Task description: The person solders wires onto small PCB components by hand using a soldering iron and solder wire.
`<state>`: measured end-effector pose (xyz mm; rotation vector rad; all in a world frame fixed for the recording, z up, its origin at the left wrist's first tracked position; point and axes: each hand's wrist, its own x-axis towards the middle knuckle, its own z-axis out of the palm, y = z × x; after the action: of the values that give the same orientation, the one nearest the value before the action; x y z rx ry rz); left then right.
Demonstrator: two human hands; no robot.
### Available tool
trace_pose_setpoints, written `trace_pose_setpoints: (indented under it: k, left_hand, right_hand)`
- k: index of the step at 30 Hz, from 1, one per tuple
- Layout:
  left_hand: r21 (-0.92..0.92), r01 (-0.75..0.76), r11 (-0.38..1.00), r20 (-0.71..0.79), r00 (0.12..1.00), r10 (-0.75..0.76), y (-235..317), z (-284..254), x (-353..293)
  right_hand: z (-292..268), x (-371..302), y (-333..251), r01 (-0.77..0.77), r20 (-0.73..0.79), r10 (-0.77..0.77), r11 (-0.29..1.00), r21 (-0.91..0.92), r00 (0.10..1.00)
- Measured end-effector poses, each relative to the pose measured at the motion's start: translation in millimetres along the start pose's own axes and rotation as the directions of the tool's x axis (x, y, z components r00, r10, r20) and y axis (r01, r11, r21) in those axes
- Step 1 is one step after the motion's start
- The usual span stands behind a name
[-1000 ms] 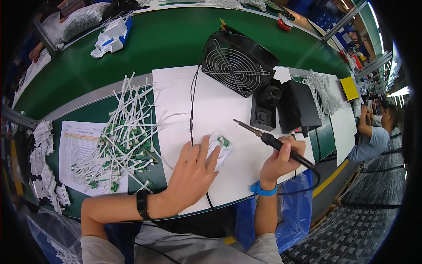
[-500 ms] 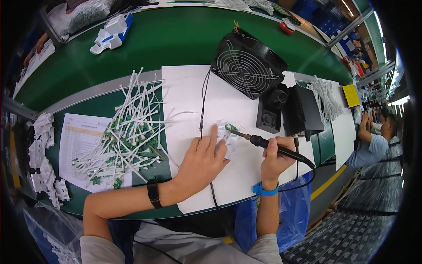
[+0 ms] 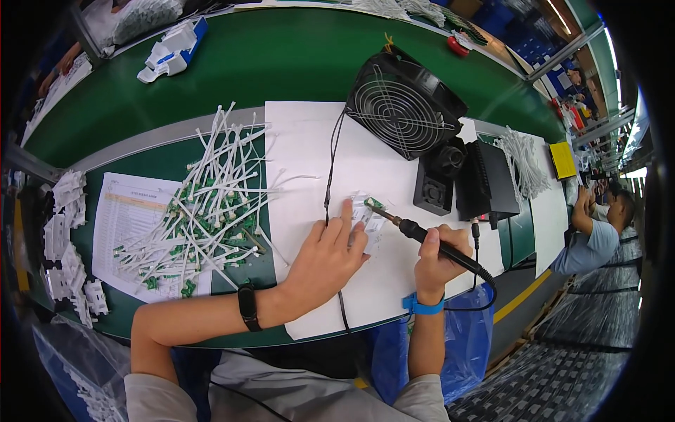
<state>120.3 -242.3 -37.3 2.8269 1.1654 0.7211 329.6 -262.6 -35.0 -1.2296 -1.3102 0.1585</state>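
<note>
My right hand [image 3: 443, 264] is closed around a black soldering iron [image 3: 415, 231]. The iron's metal tip reaches a small green circuit board [image 3: 373, 202] on the white paper sheet [image 3: 299, 151]. Just below that board lies a small white plastic housing [image 3: 373, 224], partly covered by my fingers. My left hand [image 3: 327, 257] holds the housing against the sheet, index finger stretched along its left side and the other fingers bent at its lower edge. To the left, white cables with green boards [image 3: 211, 218] lie in a tangled heap.
A black fan [image 3: 404, 105] stands behind my hands. Beside it are a black holder [image 3: 434, 184] and a black box-shaped unit [image 3: 485, 181]. White cables [image 3: 524, 165] lie farther right. White plastic parts [image 3: 63, 239] line the left edge, near a printed sheet [image 3: 116, 239]. Another person [image 3: 594, 235] sits at right.
Both hands keep nearly the same place, and the iron's tip stays at the green board. The whole view has shifted slightly.
</note>
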Motion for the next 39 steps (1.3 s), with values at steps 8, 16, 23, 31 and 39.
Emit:
trace_pose_setpoints:
  k: [8, 16, 23, 31, 39]
  left_hand:
    - [0.012, -0.001, 1.000, 0.003, 1.000, 0.001, 0.8, 1.6, -0.2]
    - [0.013, -0.005, 1.000, -0.009, 1.000, 0.006, 0.0, 1.2, 0.3]
    - [-0.006, -0.003, 1.000, -0.014, 1.000, 0.003, 0.1, 2.1, 0.1]
    - [-0.017, 0.001, 1.000, -0.014, 1.000, -0.001, -0.5, -0.4, 1.3]
    - [-0.092, 0.024, 0.995, -0.003, 1.000, -0.024, -2.0, -2.0, 2.9]
  right_hand:
    - [-0.3, 1.8, -3.0, 0.081, 0.030, -0.079, 0.995, -0.062, 0.996]
    - [0.8, -0.1, 0.1, 0.088, 0.034, -0.087, 0.995, -0.040, 0.996]
    - [1.1, -2.2, -0.7, 0.073, -0.010, -0.073, 0.997, -0.012, 0.997]
    - [1.1, 4.3, -1.0, 0.038, -0.177, -0.018, 0.993, 0.107, 0.984]
    - [0.3, 1.7, -6.2, 0.022, -0.138, -0.012, 0.997, 0.068, 0.990]
